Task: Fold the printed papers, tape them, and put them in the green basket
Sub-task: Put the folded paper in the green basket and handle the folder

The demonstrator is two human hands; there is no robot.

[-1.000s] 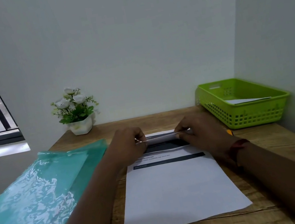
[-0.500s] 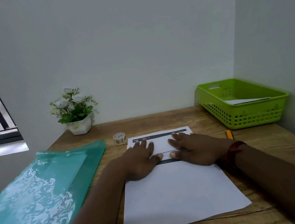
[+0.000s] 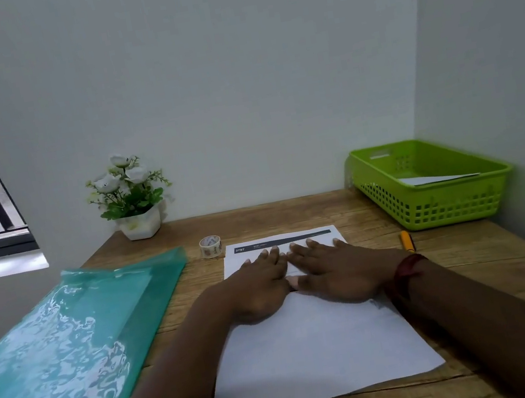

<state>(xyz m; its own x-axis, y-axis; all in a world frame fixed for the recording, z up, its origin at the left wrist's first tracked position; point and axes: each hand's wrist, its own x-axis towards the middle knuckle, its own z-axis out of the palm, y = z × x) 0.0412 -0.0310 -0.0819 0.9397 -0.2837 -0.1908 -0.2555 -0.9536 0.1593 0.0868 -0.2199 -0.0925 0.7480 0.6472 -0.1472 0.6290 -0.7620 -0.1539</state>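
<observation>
The wooden table (image 3: 291, 214) is carrying a sheet of paper (image 3: 315, 356) at its middle, with a tape roll (image 3: 210, 246) sitting near the sheet's far left corner. A potted plant (image 3: 131, 200) is standing in the table's far left corner and a green basket (image 3: 429, 205) in the far right. What may be a pen (image 3: 407, 241) is lying right of the paper, and a teal folder (image 3: 54, 355) is overhanging the left edge.

Seen from the head camera: a person's two bare arms, left forearm (image 3: 167, 385) and right forearm (image 3: 505, 328), uncovered as far as the view's lower edge. The left grip (image 3: 261, 285) and right grip (image 3: 336, 273) show short-trimmed fingernails. A narrow dark red wristband (image 3: 405, 274) circles the right wrist, fitting closely.
</observation>
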